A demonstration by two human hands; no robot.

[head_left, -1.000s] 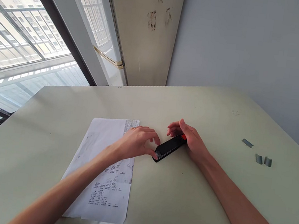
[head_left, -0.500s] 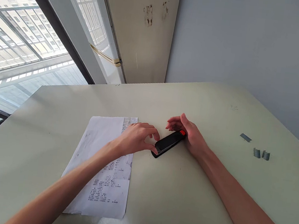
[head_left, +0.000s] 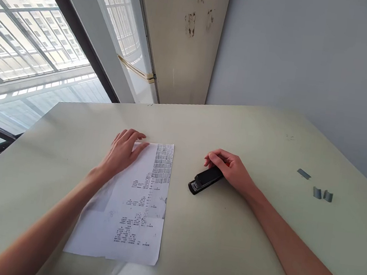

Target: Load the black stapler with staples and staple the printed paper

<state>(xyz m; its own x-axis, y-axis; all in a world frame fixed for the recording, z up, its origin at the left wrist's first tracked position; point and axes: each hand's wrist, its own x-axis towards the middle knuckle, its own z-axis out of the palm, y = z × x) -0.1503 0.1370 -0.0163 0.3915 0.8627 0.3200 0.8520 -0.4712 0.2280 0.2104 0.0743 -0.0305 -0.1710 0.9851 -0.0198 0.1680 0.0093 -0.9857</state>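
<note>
My left hand (head_left: 123,153) lies over the far left part of a printed sheet of paper (head_left: 135,229), its fingers apart near the far edge. Columns of small print run down the sheet's right side. To the right of the paper, a black stapler (head_left: 208,178) rests on the table, pointing toward the lower left. My right hand (head_left: 230,165) is curled over its far end, covering most of a red part there, with the thumb bent on top. A gap of bare table separates stapler and paper.
The pale table (head_left: 243,252) reaches back to a grey wall (head_left: 297,53) and a stained panel (head_left: 182,61). On the right lie a flat grey strip (head_left: 304,173) and two curved grey pieces (head_left: 322,194). A window (head_left: 32,34) stands at the left.
My left hand has left the near end of the stapler and moved left to the paper's far edge. My right hand has closed over the red end. The view has shifted slightly.
</note>
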